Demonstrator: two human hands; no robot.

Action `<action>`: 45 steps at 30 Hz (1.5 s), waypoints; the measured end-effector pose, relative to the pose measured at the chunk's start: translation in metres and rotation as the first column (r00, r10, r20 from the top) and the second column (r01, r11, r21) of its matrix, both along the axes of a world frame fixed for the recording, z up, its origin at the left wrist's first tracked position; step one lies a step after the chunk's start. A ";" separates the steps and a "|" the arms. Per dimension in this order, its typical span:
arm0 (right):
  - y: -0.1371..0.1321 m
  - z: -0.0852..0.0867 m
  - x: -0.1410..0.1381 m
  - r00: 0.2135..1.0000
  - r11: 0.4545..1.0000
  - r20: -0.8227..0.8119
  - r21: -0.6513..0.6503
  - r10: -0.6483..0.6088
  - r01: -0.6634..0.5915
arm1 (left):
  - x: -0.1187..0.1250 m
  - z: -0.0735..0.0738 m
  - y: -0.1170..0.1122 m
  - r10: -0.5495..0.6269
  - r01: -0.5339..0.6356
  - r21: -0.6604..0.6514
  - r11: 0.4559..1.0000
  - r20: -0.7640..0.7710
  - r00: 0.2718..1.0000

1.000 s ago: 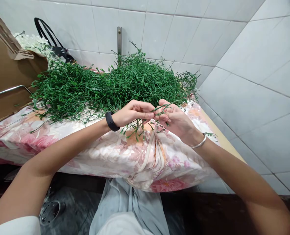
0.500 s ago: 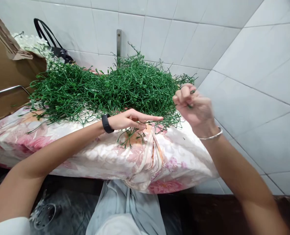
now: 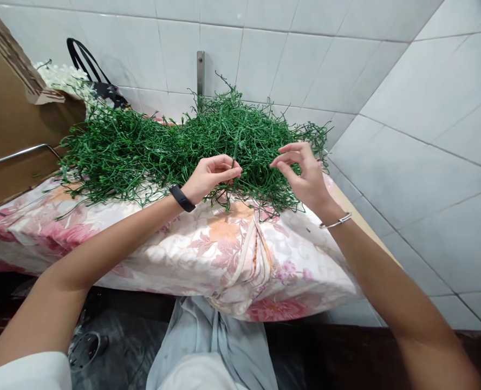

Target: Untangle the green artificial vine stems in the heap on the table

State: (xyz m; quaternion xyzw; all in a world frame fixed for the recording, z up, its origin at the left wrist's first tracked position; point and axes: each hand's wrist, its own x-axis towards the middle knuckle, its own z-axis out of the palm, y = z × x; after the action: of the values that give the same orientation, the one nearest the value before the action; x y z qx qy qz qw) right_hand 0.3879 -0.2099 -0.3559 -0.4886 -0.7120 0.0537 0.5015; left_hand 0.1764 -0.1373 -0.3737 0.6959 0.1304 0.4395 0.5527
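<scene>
A single green stem (image 3: 233,156) was noted pinched between thumb and fingertips of the left hand (image 3: 210,176), at the near edge of the pile of green stems (image 3: 143,146). The right hand (image 3: 305,176) was held open, fingers loosely spread, just over the pile. The pile was heaped on a floral cloth (image 3: 224,249).

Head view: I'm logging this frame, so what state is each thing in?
left hand, fingertips pinched on one green stem
right hand, open, fingers spread, above the stem pile
stem pile, heaped loose on the floral cloth
floral cloth, spread out, draped over the front edge
cardboard box, flap open
black bag, handles upright
</scene>
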 end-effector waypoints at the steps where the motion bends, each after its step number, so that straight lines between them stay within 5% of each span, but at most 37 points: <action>1: -0.001 -0.001 -0.001 0.995 0.998 0.088 0.037 -0.051 0.048 | 0.000 0.000 -0.001 0.026 -0.026 -0.013 1.000 -0.008 1.000; 4: -0.004 -0.001 -0.008 0.984 0.996 0.164 0.057 -0.074 0.065 | 0.001 0.001 -0.003 0.075 -0.076 -0.030 0.997 -0.025 0.997; 9: -0.011 -0.003 -0.026 0.960 0.975 0.207 -0.160 0.188 -0.157 | 0.003 0.001 -0.009 0.013 -0.014 -0.025 1.000 -0.049 0.999; 14: -0.010 -0.014 -0.032 0.938 0.954 0.206 -0.172 0.277 -0.244 | 0.004 -0.002 -0.013 -0.052 0.051 -0.018 0.999 -0.059 0.997; 22: -0.009 -0.015 -0.030 0.978 0.983 0.100 0.019 0.182 -0.185 | 0.000 -0.004 -0.011 0.157 -0.093 0.314 0.945 -0.187 0.970; 37: -0.010 -0.016 -0.031 0.948 0.977 0.286 0.118 0.138 -0.178 | -0.003 -0.005 -0.007 0.206 -0.100 0.610 0.786 -0.105 0.973; 45: -0.011 -0.019 -0.032 0.936 0.987 0.349 0.124 0.054 -0.103 | -0.001 -0.006 -0.013 0.190 -0.055 0.499 0.865 -0.224 0.956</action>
State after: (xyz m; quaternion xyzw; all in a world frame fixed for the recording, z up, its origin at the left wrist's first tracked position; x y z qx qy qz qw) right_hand 0.3557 -0.2211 -0.3751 -0.4252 -0.8096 -0.0627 0.3998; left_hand 0.1753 -0.1503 -0.3800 0.8553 0.1323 0.3955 0.3075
